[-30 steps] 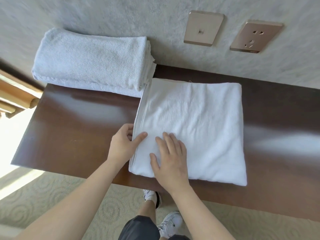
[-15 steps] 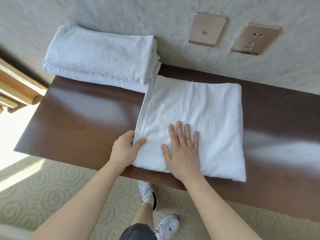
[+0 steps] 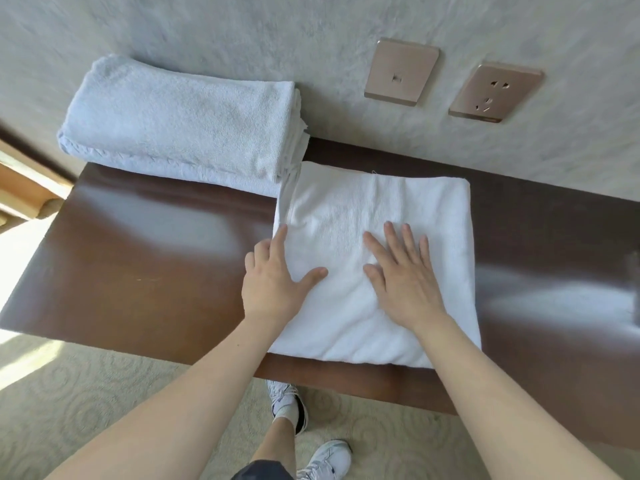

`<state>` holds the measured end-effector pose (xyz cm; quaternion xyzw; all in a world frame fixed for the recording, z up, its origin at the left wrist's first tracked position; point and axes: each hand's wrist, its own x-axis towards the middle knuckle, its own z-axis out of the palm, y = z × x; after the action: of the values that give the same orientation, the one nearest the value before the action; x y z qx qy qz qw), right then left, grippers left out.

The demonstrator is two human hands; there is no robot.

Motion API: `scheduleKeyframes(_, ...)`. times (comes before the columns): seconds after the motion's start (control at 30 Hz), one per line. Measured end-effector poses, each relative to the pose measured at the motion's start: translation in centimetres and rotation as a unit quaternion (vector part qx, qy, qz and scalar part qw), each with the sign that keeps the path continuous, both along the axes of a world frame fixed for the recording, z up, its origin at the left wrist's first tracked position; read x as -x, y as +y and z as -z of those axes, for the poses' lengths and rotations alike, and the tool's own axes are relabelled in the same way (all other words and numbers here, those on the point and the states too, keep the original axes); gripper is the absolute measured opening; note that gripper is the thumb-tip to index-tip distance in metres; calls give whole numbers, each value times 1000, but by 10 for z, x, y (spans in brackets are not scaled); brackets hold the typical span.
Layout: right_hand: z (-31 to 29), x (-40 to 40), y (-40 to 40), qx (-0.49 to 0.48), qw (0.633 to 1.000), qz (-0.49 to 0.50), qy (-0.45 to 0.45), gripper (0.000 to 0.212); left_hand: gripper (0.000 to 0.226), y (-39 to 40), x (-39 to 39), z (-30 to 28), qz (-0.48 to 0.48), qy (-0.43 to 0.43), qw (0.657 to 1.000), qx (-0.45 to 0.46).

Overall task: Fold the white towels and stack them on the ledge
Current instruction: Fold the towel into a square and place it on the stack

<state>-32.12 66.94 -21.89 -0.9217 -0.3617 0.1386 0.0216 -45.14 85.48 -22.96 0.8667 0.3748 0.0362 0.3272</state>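
Nothing is being gripped: the folded towel is being pressed flat by the right hand and left hand, fingers straight.

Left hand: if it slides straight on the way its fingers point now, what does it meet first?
Probably the folded towel stack near the wall. The left hand rests at the left edge of the flat towel, fingers pointing up that edge; depth is uncertain.
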Motion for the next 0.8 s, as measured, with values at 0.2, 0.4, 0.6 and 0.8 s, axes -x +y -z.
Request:
scheduleKeyframes(0.2,5,-35,21,-31,995,-87,-27,65,102,1,0,17,40,-35,995,-85)
scheduleKeyframes(0.4,16,-61,-3,-36,997,-72,-11,67,95,14,-24,18,139,-53,979,-138)
scheduleKeyframes(0.6,23,-41,-23,-34,994,100,-19,68,82,31,-77,9,270,-50,942,-193)
scheduleKeyframes(0.8,21,15,-9,-32,957,288,-15,75,56,27,-123,-10,310,7,918,-248)
